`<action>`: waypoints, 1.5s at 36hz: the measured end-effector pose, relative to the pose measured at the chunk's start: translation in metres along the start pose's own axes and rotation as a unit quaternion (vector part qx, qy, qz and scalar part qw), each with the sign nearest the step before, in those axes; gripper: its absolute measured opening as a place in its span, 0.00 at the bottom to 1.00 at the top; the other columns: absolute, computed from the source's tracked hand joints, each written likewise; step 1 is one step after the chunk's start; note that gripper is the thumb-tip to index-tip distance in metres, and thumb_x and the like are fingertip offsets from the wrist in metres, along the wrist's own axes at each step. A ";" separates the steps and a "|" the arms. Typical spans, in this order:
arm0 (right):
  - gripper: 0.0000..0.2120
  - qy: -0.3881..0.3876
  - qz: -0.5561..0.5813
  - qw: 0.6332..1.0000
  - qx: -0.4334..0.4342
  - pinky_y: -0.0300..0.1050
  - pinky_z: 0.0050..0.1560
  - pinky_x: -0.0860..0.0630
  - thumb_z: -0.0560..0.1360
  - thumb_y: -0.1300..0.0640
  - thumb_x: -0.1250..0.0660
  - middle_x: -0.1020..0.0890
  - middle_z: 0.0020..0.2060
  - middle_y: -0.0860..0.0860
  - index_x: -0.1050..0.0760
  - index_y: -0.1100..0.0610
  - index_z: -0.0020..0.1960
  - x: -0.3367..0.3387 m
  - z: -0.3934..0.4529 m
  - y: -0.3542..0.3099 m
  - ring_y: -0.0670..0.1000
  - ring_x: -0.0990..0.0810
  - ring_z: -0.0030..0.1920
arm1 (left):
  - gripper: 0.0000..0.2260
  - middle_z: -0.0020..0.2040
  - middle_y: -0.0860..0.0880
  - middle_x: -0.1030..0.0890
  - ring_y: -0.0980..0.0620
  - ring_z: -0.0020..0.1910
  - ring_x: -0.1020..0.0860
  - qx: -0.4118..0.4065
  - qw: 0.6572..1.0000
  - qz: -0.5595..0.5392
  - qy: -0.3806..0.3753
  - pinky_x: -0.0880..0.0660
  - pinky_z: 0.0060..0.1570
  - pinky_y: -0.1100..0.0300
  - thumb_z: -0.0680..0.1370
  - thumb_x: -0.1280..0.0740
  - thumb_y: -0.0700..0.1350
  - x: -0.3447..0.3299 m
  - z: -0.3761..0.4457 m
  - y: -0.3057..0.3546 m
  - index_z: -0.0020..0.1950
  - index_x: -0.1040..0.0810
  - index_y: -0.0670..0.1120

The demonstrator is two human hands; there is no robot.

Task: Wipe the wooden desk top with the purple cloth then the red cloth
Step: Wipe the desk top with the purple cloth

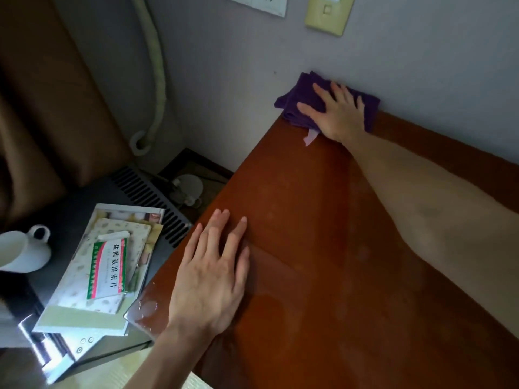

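Purple cloth (297,103) lies bunched at the far corner of the wooden desk top (323,234), against the wall, part of it hanging past the desk's left edge. Going from the left: a white cup (24,248) stands on a dark low cabinet (70,220), and near it a stack of booklets (92,276) carries a green, red and white medicine box (108,268). Beyond them, a pale hose (156,66) runs down the wall. The left hand (209,279) rests flat on the near left part of the desk, fingers straight and slightly spread, holding nothing. Farther right and far, the right hand (335,112) presses down on the purple cloth with fingers straight and splayed, its bare forearm stretched across the desk. A small pale tag (310,137) pokes out from under that hand. On the wall above sit a cream switch plate (330,14) and a white socket (264,2).
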State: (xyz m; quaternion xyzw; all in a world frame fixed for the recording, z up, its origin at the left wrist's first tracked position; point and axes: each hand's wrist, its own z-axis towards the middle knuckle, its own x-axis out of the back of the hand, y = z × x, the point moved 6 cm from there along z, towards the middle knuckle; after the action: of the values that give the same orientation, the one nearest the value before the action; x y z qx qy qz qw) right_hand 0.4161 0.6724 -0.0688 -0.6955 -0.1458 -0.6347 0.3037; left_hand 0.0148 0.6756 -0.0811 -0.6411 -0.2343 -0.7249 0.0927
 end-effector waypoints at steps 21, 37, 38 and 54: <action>0.38 0.072 -0.044 0.996 -0.038 0.64 0.78 0.48 0.75 0.25 0.51 0.42 0.82 0.50 0.43 0.40 0.81 -0.023 -0.399 -0.071 0.54 0.46 0.82 | 0.22 0.68 0.48 0.29 0.47 0.68 0.29 0.010 0.973 -0.231 0.025 0.34 0.69 0.47 0.83 0.48 0.56 0.029 -0.023 -0.007 0.70 0.28 0.46; 0.38 0.058 -0.034 0.994 -0.088 0.58 0.81 0.54 0.74 0.22 0.53 0.48 0.83 0.46 0.49 0.35 0.81 -0.017 -0.382 -0.010 0.50 0.52 0.82 | 0.17 0.69 0.47 0.29 0.47 0.66 0.28 -0.113 0.986 -0.126 -0.008 0.33 0.65 0.50 0.83 0.44 0.50 0.016 -0.007 0.066 0.70 0.27 0.47; 0.38 0.057 -0.036 0.993 -0.093 0.58 0.80 0.55 0.74 0.22 0.52 0.48 0.83 0.46 0.49 0.35 0.81 -0.013 -0.366 0.000 0.50 0.52 0.82 | 0.18 0.69 0.47 0.28 0.47 0.66 0.28 -0.114 0.985 -0.127 -0.005 0.32 0.65 0.50 0.83 0.44 0.50 0.014 -0.001 0.070 0.71 0.28 0.47; 0.40 0.032 0.003 0.997 -0.066 0.60 0.80 0.56 0.72 0.21 0.50 0.47 0.83 0.48 0.46 0.35 0.80 0.033 -0.122 0.143 0.51 0.51 0.82 | 0.26 0.81 0.46 0.43 0.52 0.81 0.53 -0.102 0.994 -0.012 -0.041 0.48 0.78 0.48 0.83 0.57 0.57 -0.028 0.006 0.108 0.81 0.46 0.52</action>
State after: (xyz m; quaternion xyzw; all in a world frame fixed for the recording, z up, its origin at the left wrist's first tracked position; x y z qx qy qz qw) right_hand 0.4081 0.4819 -0.0697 -0.6939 -0.0915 -0.6640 0.2632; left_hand 0.0716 0.5792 -0.0842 -0.6738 -0.1704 -0.7190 0.0082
